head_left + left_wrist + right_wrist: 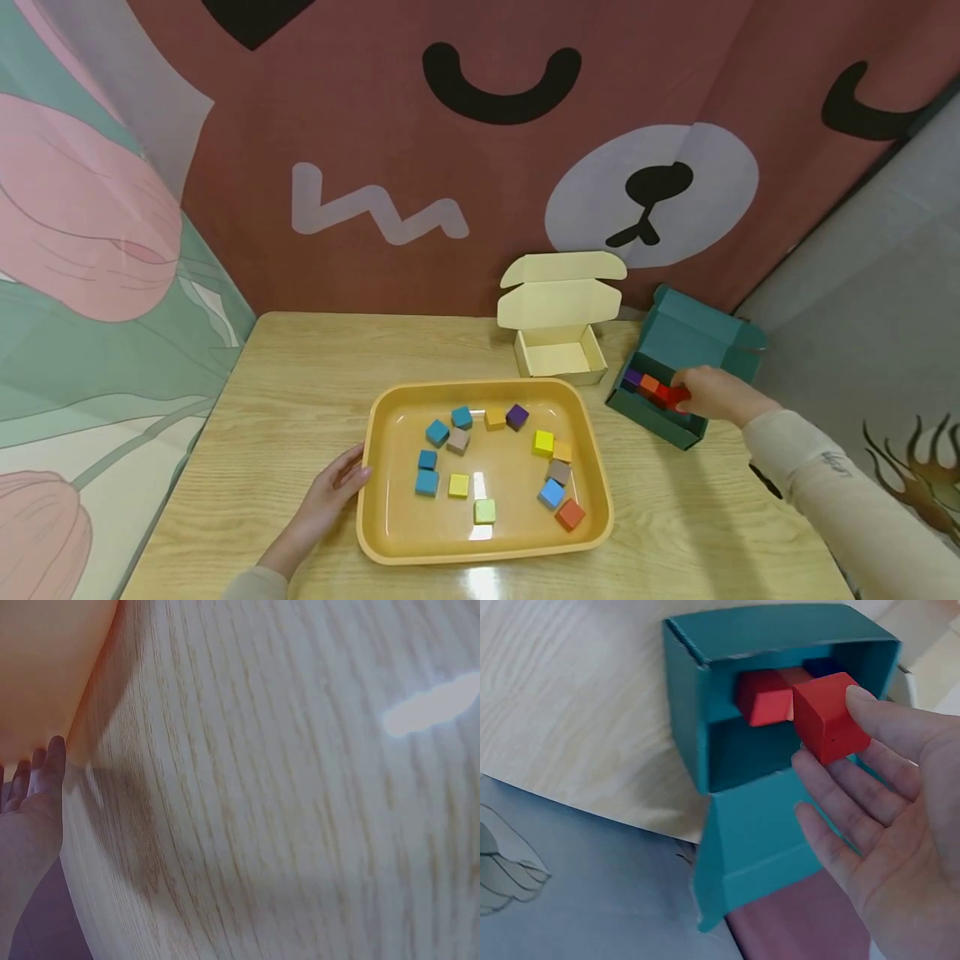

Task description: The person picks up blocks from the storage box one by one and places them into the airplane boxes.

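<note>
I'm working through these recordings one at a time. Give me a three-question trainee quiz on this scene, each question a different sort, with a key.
1. Short answer: what does the right hand have in its grip at the teal box?
2. True or false: the left hand is lifting a cube.
3. Multiple choice: in the head view, what colour is the open box just left of the teal box?
A) Red
B) Cream
C) Black

Key
1. A red cube.
2. False: the left hand is at the left edge of the yellow-orange tray.
3. B.
</note>
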`<state>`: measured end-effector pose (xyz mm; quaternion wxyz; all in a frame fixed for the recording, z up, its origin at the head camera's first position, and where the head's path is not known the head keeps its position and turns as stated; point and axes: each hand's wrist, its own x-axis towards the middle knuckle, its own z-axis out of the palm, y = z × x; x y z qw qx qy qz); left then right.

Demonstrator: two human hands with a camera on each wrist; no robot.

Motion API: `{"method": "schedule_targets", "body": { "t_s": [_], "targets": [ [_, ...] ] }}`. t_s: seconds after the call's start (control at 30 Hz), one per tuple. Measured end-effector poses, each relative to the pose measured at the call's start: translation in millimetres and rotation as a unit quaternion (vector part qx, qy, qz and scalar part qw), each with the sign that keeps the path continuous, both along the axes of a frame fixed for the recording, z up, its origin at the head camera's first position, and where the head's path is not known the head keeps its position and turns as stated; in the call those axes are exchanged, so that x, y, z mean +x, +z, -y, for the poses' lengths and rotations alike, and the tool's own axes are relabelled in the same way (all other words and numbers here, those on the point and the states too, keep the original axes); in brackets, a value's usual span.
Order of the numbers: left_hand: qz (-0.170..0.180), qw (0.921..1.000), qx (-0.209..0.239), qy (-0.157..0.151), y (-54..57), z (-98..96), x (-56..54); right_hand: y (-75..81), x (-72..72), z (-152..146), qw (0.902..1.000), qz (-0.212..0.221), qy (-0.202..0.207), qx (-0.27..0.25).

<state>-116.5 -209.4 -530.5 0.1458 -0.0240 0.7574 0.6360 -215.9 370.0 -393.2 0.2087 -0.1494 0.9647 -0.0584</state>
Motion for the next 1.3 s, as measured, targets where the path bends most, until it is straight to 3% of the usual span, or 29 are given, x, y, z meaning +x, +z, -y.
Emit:
{"method": "schedule_targets", "body": {
  "t_s": [0.23,0.5,0.83,1.3],
  "targets": [
    [0.0,1.0,0.005,0.0,0.6,0.4,0.9,-18.6,0.7,-4.4,0.9996,-0.003,-0.01,0.026],
    [-0.001,1.0,0.008,0.004,-2.0,0.6,0.5,-33.4,1.7,-11.3,0.9998,-0.005,-0.018,0.012],
    [-0.003,0.9999,0.013,0.005,-2.1,0.7,0.6,-44.5,-2.1,-19.2,0.9987,-0.014,-0.049,0.005],
    [0.002,0.9999,0.01,0.005,-0.3,0.5,1.5,-60.3,-7.2,-23.6,0.9939,-0.054,-0.087,0.042]
  ]
}}
